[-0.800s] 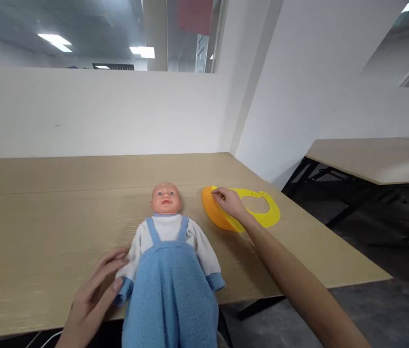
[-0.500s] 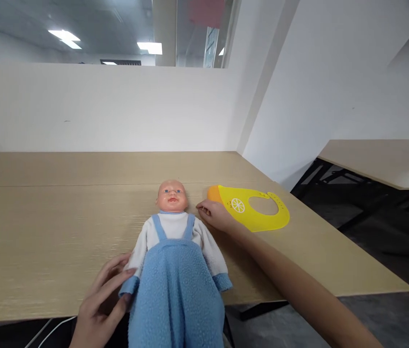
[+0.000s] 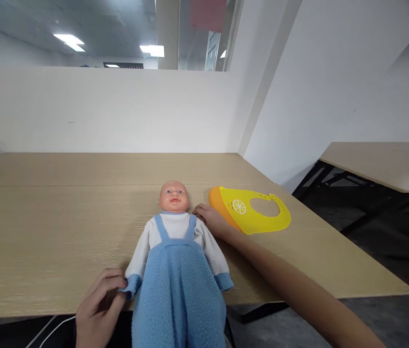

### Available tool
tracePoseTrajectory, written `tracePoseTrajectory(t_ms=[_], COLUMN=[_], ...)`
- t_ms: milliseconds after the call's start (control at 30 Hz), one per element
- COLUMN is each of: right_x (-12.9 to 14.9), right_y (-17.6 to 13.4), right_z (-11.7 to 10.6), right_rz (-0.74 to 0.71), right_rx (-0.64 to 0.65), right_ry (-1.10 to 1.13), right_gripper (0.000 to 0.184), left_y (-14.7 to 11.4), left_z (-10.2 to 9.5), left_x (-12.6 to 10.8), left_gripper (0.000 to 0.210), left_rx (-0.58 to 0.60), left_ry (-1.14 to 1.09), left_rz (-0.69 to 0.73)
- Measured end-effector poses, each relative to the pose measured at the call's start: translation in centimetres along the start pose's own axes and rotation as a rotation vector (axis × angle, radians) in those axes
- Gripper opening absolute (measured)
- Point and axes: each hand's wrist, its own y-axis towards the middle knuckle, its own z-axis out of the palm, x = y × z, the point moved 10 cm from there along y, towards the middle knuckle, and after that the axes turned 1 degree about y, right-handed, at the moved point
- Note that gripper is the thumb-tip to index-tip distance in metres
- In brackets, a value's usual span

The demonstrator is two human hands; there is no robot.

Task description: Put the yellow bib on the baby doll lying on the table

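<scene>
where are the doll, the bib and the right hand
doll [image 3: 175, 251], head view, on the blue overall chest
bib [image 3: 258, 220], head view, on the flat yellow part by the neck hole
right hand [image 3: 209, 220], head view, on the back of the hand

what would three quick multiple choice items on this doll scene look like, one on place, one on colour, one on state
1. Where does the bib lie?
A. on the doll's chest
B. on the table, beside the doll's head
C. on the floor

2. What colour are the doll's overalls?
A. blue
B. red
C. green

3. How does the doll lie?
A. face down
B. sitting upright
C. on its back, face up

Answers:
1 B, the bib lies flat on the wood beyond the right hand.
2 A, blue fleece over a white top.
3 C, its face shows, while the left hand pinches a sleeve cuff.
</scene>
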Motion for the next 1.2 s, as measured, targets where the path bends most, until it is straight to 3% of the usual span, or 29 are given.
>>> tracePoseTrajectory(t_ms=[433, 667, 800, 967, 1200], right_x=[0.0, -0.4, -0.5, -0.6, -0.4], right_y=[0.1, 0.1, 0.0, 0.2, 0.2], right_z=[-0.1, -0.3, -0.3, -0.3, -0.3], right_rz=[-0.008, -0.022, -0.018, -0.018, -0.017], right_rx=[-0.029, -0.072, -0.073, -0.071, -0.078], right_ry=[0.064, 0.094, 0.094, 0.095, 0.11], right_gripper=[0.016, 0.014, 0.01, 0.01, 0.014], left_y=[0.0, -0.4, -0.6, -0.6, -0.8], left_z=[-0.2, 0.6, 0.2, 0.3, -0.6], left_x=[-1.1, -0.4, 0.0, -0.2, 0.2], left_gripper=[0.011, 0.007, 0.004, 0.022, 0.009], left_rx=[0.008, 0.099, 0.029, 0.014, -0.085], left_ry=[0.013, -0.041, -0.038, 0.014, -0.015], left_rz=[0.045, -0.005, -0.04, -0.045, -0.098])
